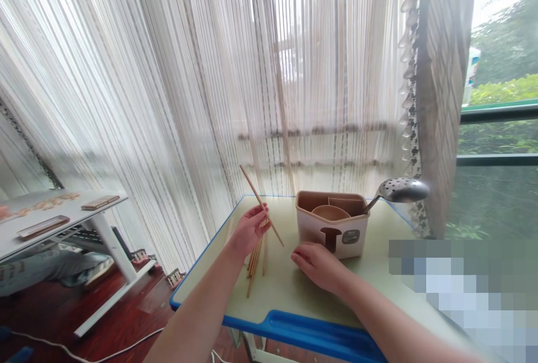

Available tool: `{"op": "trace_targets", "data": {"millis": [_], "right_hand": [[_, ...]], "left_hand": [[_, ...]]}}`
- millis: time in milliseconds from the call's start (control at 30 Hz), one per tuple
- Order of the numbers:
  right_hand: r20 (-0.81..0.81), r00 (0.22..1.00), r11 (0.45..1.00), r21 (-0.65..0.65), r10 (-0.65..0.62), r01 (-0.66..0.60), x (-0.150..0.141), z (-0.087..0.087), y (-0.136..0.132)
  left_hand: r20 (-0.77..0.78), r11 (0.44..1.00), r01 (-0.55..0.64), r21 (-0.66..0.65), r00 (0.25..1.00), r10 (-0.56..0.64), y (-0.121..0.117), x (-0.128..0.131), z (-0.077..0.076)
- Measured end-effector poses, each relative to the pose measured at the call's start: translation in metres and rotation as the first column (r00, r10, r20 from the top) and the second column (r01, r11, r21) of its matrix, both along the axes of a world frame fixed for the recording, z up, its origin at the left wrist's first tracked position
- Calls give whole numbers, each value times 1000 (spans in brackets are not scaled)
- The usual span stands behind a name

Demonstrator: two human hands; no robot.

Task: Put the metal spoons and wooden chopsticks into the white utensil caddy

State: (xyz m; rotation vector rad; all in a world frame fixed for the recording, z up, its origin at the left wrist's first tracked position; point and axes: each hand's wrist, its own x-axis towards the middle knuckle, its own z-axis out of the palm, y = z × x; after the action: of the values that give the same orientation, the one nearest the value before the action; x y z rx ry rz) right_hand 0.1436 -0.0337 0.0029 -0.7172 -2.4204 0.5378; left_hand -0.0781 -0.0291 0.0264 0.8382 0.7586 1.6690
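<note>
My left hand (249,229) is closed on a wooden chopstick (257,196) that slants up to the left above the table. Several more chopsticks (255,259) lie on the tabletop just below that hand. My right hand (319,265) rests on the table with its fingers curled, right in front of a beige utensil holder (332,230); nothing shows in it. The holder has inner compartments, and a slotted metal ladle (401,190) leans out of its right side.
The table (294,296) has a pale green top and a blue rim with a front groove. Striped sheer curtains hang close behind it. A white desk (63,214) stands at the left over a red-brown floor with a white cable. A blurred patch covers the table's right part.
</note>
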Motion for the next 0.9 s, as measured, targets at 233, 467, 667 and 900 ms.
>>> {"op": "trace_targets", "data": {"millis": [233,467,667,900], "right_hand": [[-177,982,994,-96,-73,57,4,9,-4],[-305,950,998,-52,-61,48,9,23,-14],[-370,923,995,-50,-104,92,28,41,-10],[-705,644,818,160,-297,553,60,46,-4]], "left_hand": [[-163,994,-101,51,981,108,-13,12,16],[-175,999,-54,7,983,54,-33,36,39],[-242,959,-198,205,939,245,-30,61,77],[-322,942,-16,334,938,131,-5,151,159]]}}
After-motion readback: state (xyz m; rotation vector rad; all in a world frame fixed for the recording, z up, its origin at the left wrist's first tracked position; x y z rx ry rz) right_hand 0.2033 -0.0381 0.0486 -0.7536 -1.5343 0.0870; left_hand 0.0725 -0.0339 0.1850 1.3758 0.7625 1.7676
